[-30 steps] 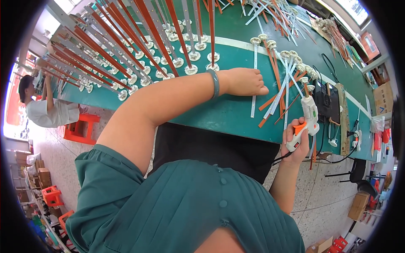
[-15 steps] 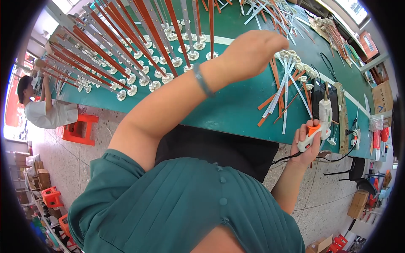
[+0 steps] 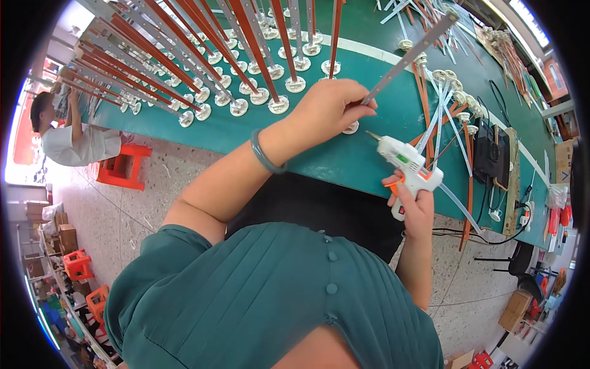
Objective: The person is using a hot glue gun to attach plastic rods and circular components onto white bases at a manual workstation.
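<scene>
My left hand (image 3: 335,107) is closed, thumb and fingers pinching the lower end of a grey strip (image 3: 409,58) with small dots along it. The strip slants up and away to the right. Just below that hand, partly covered by it, is a round white base (image 3: 351,128); whether the strip joins it I cannot tell. My right hand (image 3: 413,203) grips a white glue gun (image 3: 410,163), fingers at its orange trigger. Its nozzle points up-left, close to the white base. On the left stand rows of brown and grey strips (image 3: 251,40) upright in round white bases (image 3: 278,104).
Loose strips with white fittings (image 3: 439,117) lie right of the glue gun. Beyond them are a black device (image 3: 491,150), a wooden strip and cables. More strips (image 3: 424,27) lie piled at the back of the green table (image 3: 319,161). A co-worker (image 3: 74,138) works at far left by an orange stool (image 3: 125,167).
My left hand has come back leftward from the loose strips and now holds a grey strip. My right hand has swung the glue gun left, its nozzle now beside the left hand.
</scene>
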Demonstrator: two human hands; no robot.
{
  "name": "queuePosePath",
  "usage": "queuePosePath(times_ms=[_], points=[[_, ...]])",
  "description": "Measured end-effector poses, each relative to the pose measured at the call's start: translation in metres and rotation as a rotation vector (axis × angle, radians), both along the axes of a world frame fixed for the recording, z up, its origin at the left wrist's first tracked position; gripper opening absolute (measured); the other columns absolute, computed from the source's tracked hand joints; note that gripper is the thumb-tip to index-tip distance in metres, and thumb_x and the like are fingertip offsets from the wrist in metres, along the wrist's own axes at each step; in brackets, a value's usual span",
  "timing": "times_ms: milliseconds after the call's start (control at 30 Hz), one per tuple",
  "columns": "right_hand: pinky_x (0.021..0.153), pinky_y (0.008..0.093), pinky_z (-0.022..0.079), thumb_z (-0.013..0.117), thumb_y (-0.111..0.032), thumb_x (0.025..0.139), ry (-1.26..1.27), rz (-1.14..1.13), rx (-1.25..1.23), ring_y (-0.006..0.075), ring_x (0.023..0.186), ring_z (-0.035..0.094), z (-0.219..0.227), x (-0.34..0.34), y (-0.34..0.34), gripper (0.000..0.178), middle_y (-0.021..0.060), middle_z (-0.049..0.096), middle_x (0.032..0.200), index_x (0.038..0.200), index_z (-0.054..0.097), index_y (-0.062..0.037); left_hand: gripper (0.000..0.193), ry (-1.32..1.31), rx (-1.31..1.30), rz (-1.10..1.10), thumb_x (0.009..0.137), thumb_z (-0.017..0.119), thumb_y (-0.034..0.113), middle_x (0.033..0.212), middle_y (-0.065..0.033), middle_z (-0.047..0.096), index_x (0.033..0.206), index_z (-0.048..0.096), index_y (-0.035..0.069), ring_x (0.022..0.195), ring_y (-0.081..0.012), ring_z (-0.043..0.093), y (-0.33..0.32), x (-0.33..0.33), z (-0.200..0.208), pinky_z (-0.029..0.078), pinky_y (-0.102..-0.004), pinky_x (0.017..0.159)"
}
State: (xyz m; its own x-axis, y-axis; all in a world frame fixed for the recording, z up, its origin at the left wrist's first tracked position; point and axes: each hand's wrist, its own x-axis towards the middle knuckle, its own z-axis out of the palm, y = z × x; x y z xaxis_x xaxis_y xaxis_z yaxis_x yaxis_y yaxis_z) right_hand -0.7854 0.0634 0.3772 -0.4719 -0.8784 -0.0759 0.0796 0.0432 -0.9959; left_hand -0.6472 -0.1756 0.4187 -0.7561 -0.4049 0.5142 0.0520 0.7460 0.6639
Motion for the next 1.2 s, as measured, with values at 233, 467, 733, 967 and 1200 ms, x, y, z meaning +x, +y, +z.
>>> queuePosePath(times_ms=[233, 467, 733, 967, 1200], points=[[0.056, 0.0211, 0.042, 0.059, -0.013, 0.095, 0.081, 0.013, 0.141, 0.0079, 0.064, 0.055, 0.001, 0.003, -0.02, 0.031, 0.0122, 0.07, 0.097, 0.119, 0.058, 0.0064, 0.008, 0.013, -0.052, -0.037, 0.081, 0.075, 0.006, 0.083, -0.008, 0.072, 0.086, 0.07, 0.002, 0.074, -0.0209, 0.069, -0.003, 0.0, -0.004, 0.053, -0.0302, 0.063], [0.052, 0.0223, 0.042, 0.064, -0.016, 0.093, 0.095, 0.017, 0.137, 0.0079, 0.062, 0.057, 0.0, 0.0, -0.03, 0.033, 0.0094, 0.071, 0.092, 0.115, 0.062, 0.0084, 0.01, 0.033, 0.058, -0.016, 0.081, 0.075, 0.006, 0.087, -0.0079, 0.075, 0.079, 0.067, 0.0, 0.073, -0.0194, 0.07, -0.005, 0.001, -0.004, 0.053, -0.0284, 0.061], [0.052, 0.0226, 0.042, 0.064, -0.017, 0.093, 0.109, 0.035, 0.158, 0.0077, 0.062, 0.057, 0.002, -0.001, -0.037, 0.032, 0.0078, 0.071, 0.089, 0.114, 0.062, 0.0077, 0.009, 0.067, 0.083, -0.021, 0.082, 0.074, 0.008, 0.082, -0.0104, 0.071, 0.088, 0.072, 0.001, 0.071, -0.0244, 0.069, -0.006, 0.002, -0.006, 0.055, -0.0316, 0.063], [0.054, 0.0214, 0.041, 0.062, -0.015, 0.094, 0.1, 0.045, 0.186, 0.0084, 0.061, 0.055, 0.003, -0.001, -0.038, 0.03, 0.0092, 0.069, 0.089, 0.117, 0.061, 0.0054, 0.009, 0.022, 0.084, -0.004, 0.082, 0.074, 0.009, 0.082, -0.0098, 0.07, 0.087, 0.072, 0.002, 0.07, -0.0252, 0.068, -0.002, 0.003, -0.002, 0.054, -0.0321, 0.062], [0.052, 0.0213, 0.039, 0.063, -0.018, 0.094, 0.078, 0.039, 0.193, 0.0081, 0.059, 0.055, 0.005, -0.001, -0.042, 0.028, 0.0075, 0.067, 0.08, 0.113, 0.062, 0.0026, 0.009, 0.037, 0.058, -0.012, 0.082, 0.074, 0.01, 0.082, -0.01, 0.07, 0.087, 0.072, 0.002, 0.07, -0.0259, 0.068, -0.002, 0.002, -0.004, 0.054, -0.0327, 0.063]])
